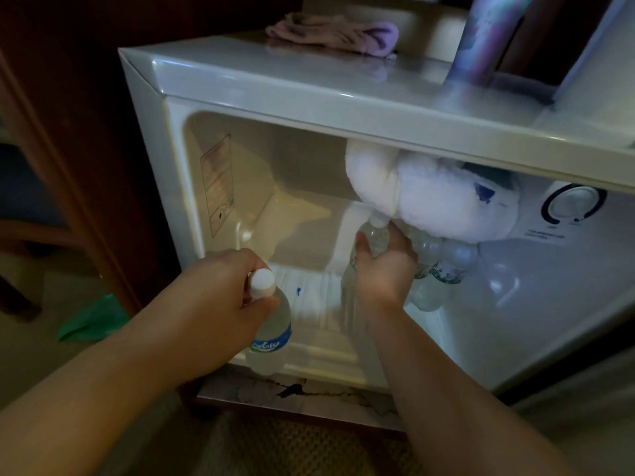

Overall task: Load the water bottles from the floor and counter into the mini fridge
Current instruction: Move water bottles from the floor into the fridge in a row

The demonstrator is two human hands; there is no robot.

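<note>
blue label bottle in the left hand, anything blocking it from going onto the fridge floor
Nothing visible does. The left hand holds the blue label bottle at the open front, and the fridge floor just behind it looks bare. The other bottles and the frost lump sit farther right.

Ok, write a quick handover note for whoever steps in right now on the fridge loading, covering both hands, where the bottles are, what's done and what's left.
Left hand: grips a blue-label bottle by its neck, at the front edge of the mini fridge, not yet set down.
Right hand: holds a second bottle upright inside the fridge, under the frosted freezer box.
Done: at least two bottles already stand inside, right of that hand.
Left: release the right-hand bottle, place the left-hand one on the open floor of the fridge. Any bottles remaining on the floor or counter are out of view, so check.
</note>
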